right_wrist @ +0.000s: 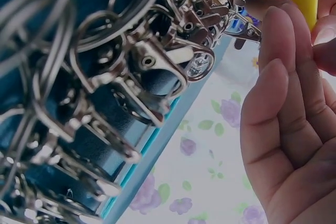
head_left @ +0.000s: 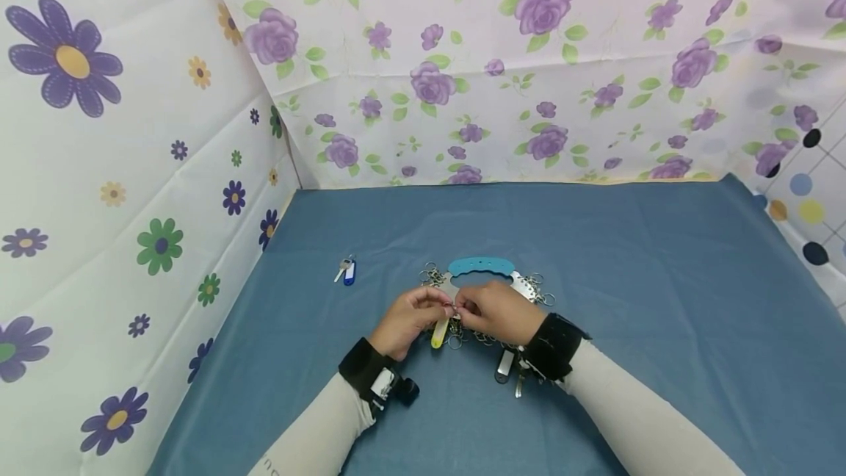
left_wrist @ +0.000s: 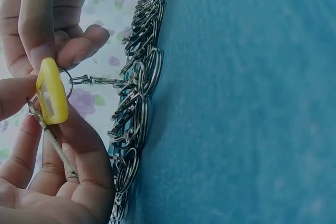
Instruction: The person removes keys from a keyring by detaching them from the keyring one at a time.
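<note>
My left hand (head_left: 408, 319) and right hand (head_left: 504, 308) meet fingertip to fingertip over a metal key-ring holder with a teal handle (head_left: 481, 265). In the left wrist view, the left thumb and fingers pinch a yellow key tag (left_wrist: 52, 95) on its ring, and a key (left_wrist: 59, 153) hangs from it across the left fingers. Above it, the right thumb and finger pinch a split ring (left_wrist: 68, 80) joined to a swivel clasp (left_wrist: 97, 81) of the holder. Fingers partly hide where the rings meet. The right wrist view shows the yellow tag at its top edge.
Metal clasps and rings (right_wrist: 149, 59) crowd the holder's edge. A key with a black tag (head_left: 505, 366) lies below the right wrist. Further left on the blue cloth (head_left: 634, 263) lies a key with a blue tag (head_left: 349, 272). Flowered sheets (head_left: 429, 35) stand behind and at left.
</note>
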`<action>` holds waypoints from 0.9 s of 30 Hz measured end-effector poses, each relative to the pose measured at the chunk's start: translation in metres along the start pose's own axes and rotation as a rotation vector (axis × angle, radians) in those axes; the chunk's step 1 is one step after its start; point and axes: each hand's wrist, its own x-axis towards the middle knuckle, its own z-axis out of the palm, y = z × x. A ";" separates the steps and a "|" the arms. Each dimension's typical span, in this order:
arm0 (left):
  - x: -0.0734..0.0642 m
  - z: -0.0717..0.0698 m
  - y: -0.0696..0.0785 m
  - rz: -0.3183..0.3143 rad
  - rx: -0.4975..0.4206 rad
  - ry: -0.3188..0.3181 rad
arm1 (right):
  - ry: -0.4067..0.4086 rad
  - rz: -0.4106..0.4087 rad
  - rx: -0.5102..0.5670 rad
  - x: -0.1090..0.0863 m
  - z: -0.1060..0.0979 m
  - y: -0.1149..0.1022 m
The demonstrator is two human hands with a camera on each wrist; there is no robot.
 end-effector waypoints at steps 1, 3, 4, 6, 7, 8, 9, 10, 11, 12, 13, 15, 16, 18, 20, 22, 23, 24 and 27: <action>0.000 0.001 0.000 0.003 0.004 0.006 | 0.000 0.002 -0.002 0.000 0.000 0.000; 0.000 0.001 0.000 0.010 0.011 0.015 | 0.002 0.007 -0.007 0.000 0.000 -0.001; 0.000 0.001 -0.001 0.013 0.011 0.019 | 0.003 0.008 -0.008 0.000 0.000 -0.001; 0.000 0.002 -0.001 0.019 0.009 0.026 | 0.006 0.010 -0.011 0.001 -0.001 -0.002; 0.000 0.002 -0.001 0.021 0.009 0.031 | 0.007 0.011 -0.012 0.000 0.000 -0.002; 0.000 0.003 -0.001 0.025 0.010 0.033 | 0.008 0.013 -0.014 0.001 0.000 -0.002; 0.000 0.003 -0.001 0.030 0.010 0.036 | 0.008 0.016 -0.013 0.000 0.000 -0.002; 0.000 0.003 -0.001 0.031 0.008 0.039 | 0.009 0.018 -0.011 0.000 0.000 -0.002; 0.000 0.003 -0.001 0.032 0.006 0.042 | 0.009 0.020 -0.009 0.000 0.000 -0.003; 0.000 0.004 -0.001 0.032 0.003 0.046 | 0.010 0.023 -0.006 0.000 0.000 -0.003; 0.000 0.004 -0.001 0.033 0.000 0.049 | 0.011 0.025 -0.001 0.000 0.000 -0.003; -0.001 0.004 -0.002 0.030 -0.009 0.053 | 0.014 0.029 0.008 0.000 0.001 -0.003; 0.000 0.005 -0.002 0.027 -0.013 0.055 | 0.016 0.029 0.012 -0.001 0.001 -0.004; -0.001 0.005 -0.001 0.026 -0.014 0.057 | 0.019 0.031 0.017 -0.001 0.001 -0.004; -0.001 0.005 -0.001 0.025 -0.009 0.059 | 0.021 0.035 0.023 0.000 0.001 -0.004; -0.001 0.005 0.000 0.026 -0.004 0.060 | 0.023 0.044 0.029 0.000 0.001 -0.004; -0.002 0.005 0.000 0.027 -0.001 0.059 | 0.023 0.049 0.031 0.000 0.002 -0.003; -0.002 0.005 0.000 0.027 0.002 0.059 | 0.023 0.055 0.032 0.000 0.002 -0.003; -0.003 0.005 0.001 0.033 0.007 0.053 | 0.024 0.072 0.038 0.001 0.004 -0.001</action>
